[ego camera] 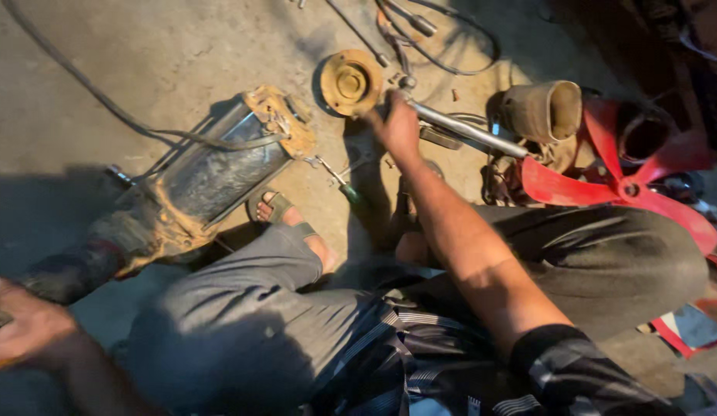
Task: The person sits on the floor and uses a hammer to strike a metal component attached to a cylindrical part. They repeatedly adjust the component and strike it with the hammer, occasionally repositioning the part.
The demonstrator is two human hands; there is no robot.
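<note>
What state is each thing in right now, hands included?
Right hand: stretched out, on the end of the metal rod.
Left hand: raised at frame edge, blurred; grip unclear.
Metal rod: lying flat on the floor.
Round flange: lying flat, detached.
Pump body: lying on its side, end open.
Red fan: lying on the floor.

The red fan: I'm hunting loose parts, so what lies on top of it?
A tan tube lies by the red fan, and a dark cup sits on it. The leg hides its lower blades.
</note>
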